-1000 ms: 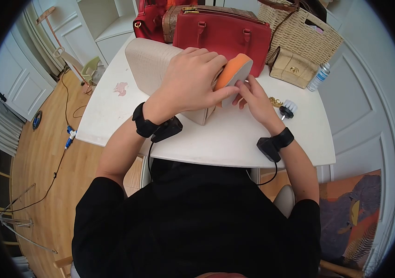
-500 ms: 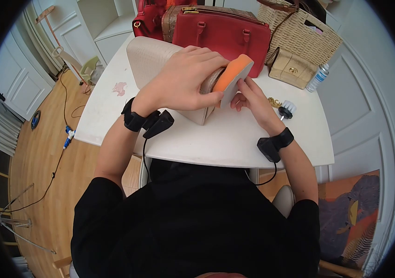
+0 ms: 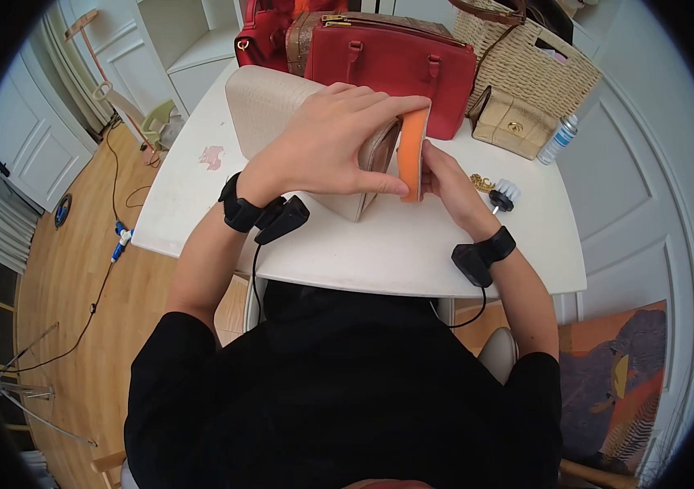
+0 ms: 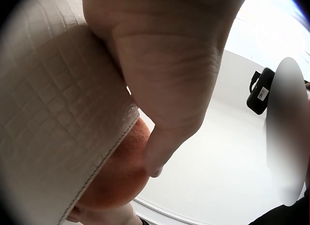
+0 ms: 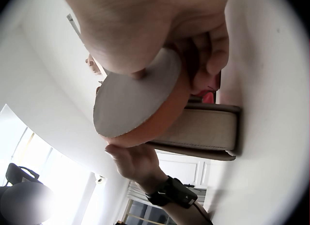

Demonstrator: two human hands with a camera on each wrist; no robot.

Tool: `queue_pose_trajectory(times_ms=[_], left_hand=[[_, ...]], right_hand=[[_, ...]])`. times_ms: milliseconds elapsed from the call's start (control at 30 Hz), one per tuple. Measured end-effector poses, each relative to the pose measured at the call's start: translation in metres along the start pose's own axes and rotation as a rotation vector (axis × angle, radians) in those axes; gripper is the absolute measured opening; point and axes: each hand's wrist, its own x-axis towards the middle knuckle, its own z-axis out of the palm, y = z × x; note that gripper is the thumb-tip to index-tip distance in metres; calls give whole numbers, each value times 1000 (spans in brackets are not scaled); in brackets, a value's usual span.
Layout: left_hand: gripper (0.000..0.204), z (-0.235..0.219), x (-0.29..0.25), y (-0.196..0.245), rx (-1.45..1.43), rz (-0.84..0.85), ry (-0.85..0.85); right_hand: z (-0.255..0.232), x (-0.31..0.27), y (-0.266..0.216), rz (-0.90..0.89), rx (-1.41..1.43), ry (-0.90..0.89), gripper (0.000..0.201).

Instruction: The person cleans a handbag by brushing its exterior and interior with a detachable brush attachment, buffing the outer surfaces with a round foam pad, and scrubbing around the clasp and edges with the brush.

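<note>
A cream handbag with a crocodile pattern (image 3: 261, 102) stands on the white table in front of the person. My left hand (image 3: 326, 143) reaches across its upper part, thumb and index finger spread to opposite edges of a round orange sponge pad (image 3: 412, 155). In the left wrist view the thumb (image 4: 167, 138) touches the orange foam, partly behind the bag's stitched edge. My right hand (image 3: 453, 183) holds the pad from its flat grey backing (image 5: 135, 104). Its thumb presses that face in the right wrist view, with fingers curled by the rim. The pad's foam faces the bag's end.
Behind stand a red handbag (image 3: 387, 69) and a woven straw bag (image 3: 559, 73). A small gold bag (image 3: 510, 122) and a spray can (image 3: 559, 140) are at the right. Nearer lie a white-bristled brush (image 3: 506, 193) and a gold chain (image 3: 480, 179). A pinkish patch (image 3: 211, 157) marks the left tabletop.
The pad has turned from a slant to nearly upright, its grey face swinging out of the head view. My left index finger has stretched to its top edge. The bag stays in place.
</note>
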Motion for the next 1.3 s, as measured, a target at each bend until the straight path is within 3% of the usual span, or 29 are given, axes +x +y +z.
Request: queue_pose_trajectory(times_ms=[433, 533, 1100, 1300], left_hand=[[86, 7, 0, 2, 91, -26, 35], [82, 7, 0, 2, 85, -7, 48], [56, 10, 0, -1, 75, -19, 47], [51, 9, 0, 0, 75, -26, 41]], right_hand=[[3, 1, 2, 36, -116, 7, 57], [8, 1, 3, -28, -81, 72, 66], [0, 0, 8, -78, -105, -69, 56], [0, 1, 10, -62, -86, -89, 63]])
